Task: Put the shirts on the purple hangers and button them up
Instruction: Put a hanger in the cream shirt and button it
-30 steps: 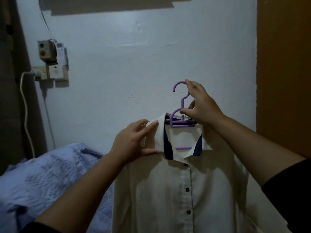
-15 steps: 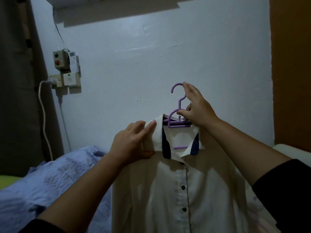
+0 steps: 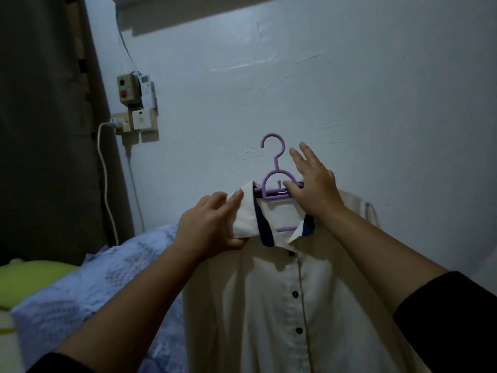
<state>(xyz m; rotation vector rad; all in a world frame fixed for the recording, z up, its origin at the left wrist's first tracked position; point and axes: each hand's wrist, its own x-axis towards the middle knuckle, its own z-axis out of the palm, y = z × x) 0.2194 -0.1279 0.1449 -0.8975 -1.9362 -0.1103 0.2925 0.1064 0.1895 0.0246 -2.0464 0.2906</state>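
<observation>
Right now I see the pale blue painted wall filling most of the head view, with a dark grey curtain down its left side. Lower left lies the bed under a lilac patterned cover, and a lime-green pillow sits at its far left edge.

Next in size is the cream button-front shirt with a navy-lined collar. It hangs in front of the wall on the purple plastic hanger, held up in the air. Three dark buttons down its placket look fastened below the open collar.

My left hand pinches the left collar flap, fingers laid along the top of the fabric and thumb curled underneath. My right hand sits at the right shoulder of the hanger: its thumb presses against the hanger's crossbar, while the other fingers are stretched straight upward beside the hook, apart from it. I cannot tell whether anything behind the palm grips the hanger.

On the wall at upper left, a grey switch box with a red button is mounted above a white socket, from which a white cable drops down.
</observation>
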